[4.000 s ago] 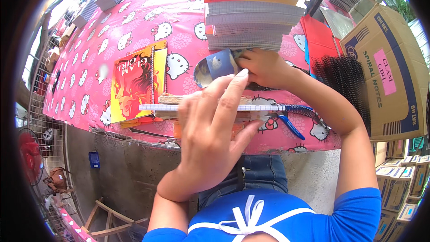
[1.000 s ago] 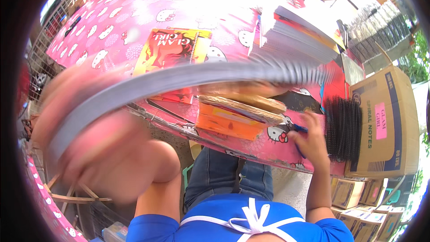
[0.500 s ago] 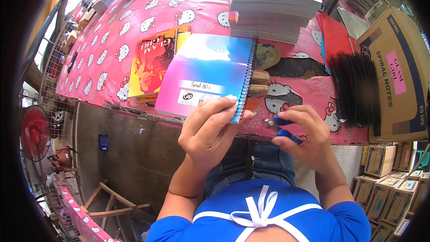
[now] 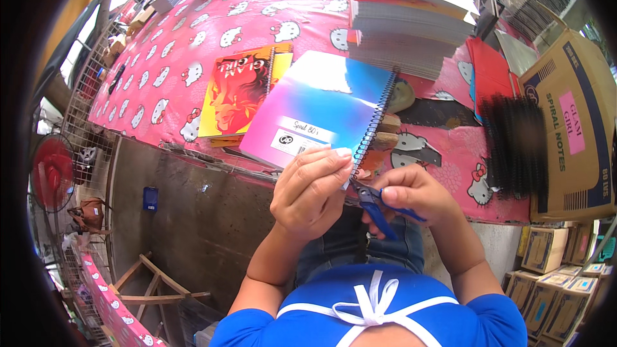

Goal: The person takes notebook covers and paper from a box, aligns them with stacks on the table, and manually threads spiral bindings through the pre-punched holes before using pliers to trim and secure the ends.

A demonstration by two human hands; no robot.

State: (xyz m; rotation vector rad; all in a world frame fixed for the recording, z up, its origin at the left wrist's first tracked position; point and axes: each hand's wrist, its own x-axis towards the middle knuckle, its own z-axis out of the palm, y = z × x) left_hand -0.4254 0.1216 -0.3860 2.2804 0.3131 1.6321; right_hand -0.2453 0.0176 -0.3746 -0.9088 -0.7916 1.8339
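Observation:
A spiral notebook (image 4: pixel 321 96) with a pink-and-blue cover is tilted over the table's near edge. My left hand (image 4: pixel 312 186) pinches its lower corner beside the black wire coil (image 4: pixel 378 114). My right hand (image 4: pixel 411 199) is wrapped round blue-handled pliers (image 4: pixel 373 204). The plier jaws meet the coil's lower end, close by my left fingertips; whether they grip the wire is too small to tell. Left of the notebook lie red-and-yellow spiral notebooks (image 4: pixel 234 90), partly covered by it.
Tall stacks of notebooks or paper (image 4: pixel 411 29) stand at the back. Many black spiral coils (image 4: pixel 514 148) lie at the right, against a cardboard box (image 4: pixel 569 122). A pink patterned cloth (image 4: pixel 160 83) covers the table. A red fan (image 4: pixel 53 172) stands at the left.
My right hand has brought the pliers left to the coil's lower end, and their handles have turned. The whole view has shifted slightly, and the notebook is tilted a bit more.

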